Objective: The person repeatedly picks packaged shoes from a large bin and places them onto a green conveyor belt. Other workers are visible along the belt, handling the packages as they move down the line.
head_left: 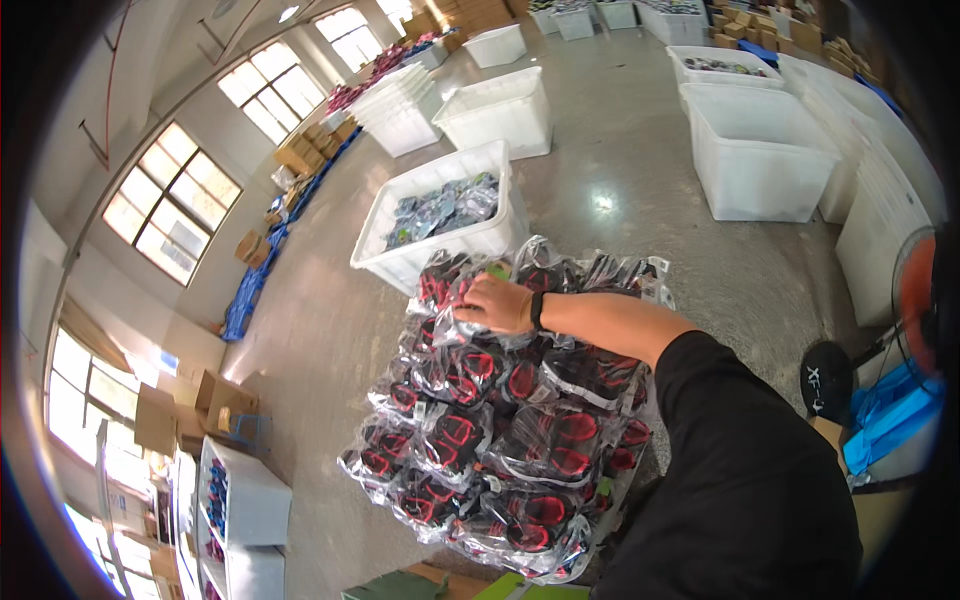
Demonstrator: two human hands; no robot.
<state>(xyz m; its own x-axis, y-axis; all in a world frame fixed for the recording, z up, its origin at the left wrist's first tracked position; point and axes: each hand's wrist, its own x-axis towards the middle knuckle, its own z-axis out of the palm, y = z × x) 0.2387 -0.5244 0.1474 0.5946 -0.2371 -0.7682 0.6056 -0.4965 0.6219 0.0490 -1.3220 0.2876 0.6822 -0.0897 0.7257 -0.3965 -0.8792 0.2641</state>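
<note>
While the right arm (720,440), in a black sleeve, stretched in from the lower right, its grip (495,303) lay palm-down over the far end of a pile of bagged shoes (545,440), black with red and wrapped in clear plastic. The fingers were bent onto the uppermost bags there; whether they were pinching a wrapper or merely resting on it could not be told. Shoes lay directly under the grip and just to its left, and most of the pile spread from it back toward the person's body in uneven rows, pair touching pair. How the left hand was held could not be told, since it was out of view. A black wristband (537,311) circled the wrist right behind the grip.

Just beyond the grip stood a white bin (515,200) with bluish-grey bagged items (440,208) inside. Another white bin (760,180) stood farther off to its right. Well to the grip's left, blue sheeting (248,300) ran along the floor below the windows (170,205).
</note>
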